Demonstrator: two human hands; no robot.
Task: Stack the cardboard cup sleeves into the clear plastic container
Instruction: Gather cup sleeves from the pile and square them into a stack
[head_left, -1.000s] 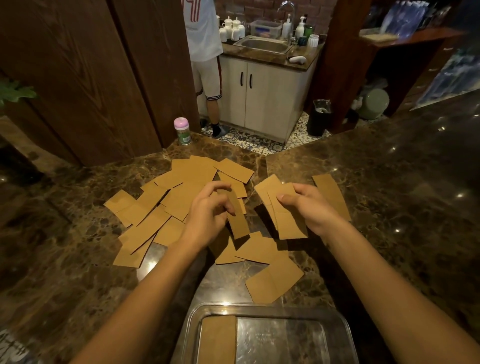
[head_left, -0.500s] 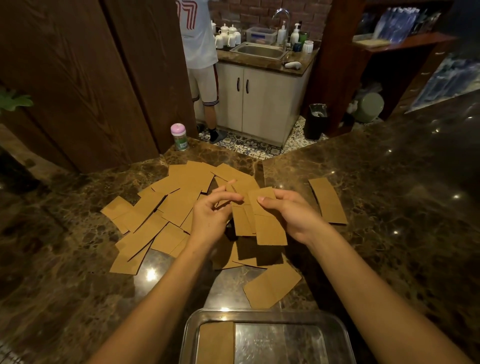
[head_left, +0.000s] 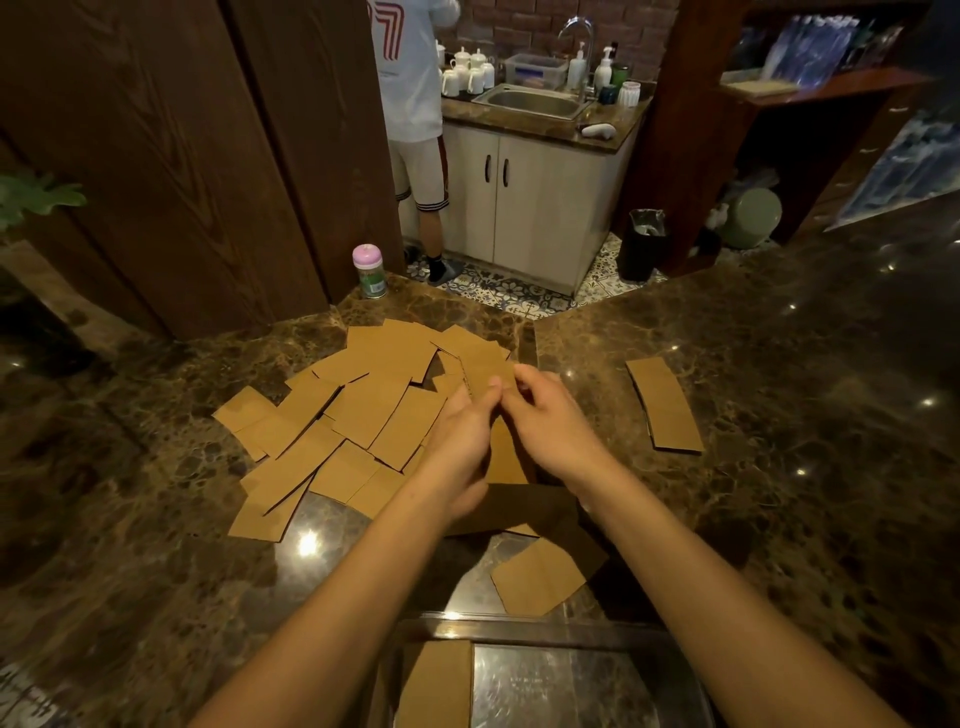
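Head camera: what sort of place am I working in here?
Probably a cafe or tea shop counter: a marble counter strewn with cup sleeves, and a sink with white teapots behind.

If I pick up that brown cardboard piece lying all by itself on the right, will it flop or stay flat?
The lone sleeve looks thin and flat, so it is probably very light and slightly bendy, not floppy like cloth. On the shiny counter it would likely slide when pushed.
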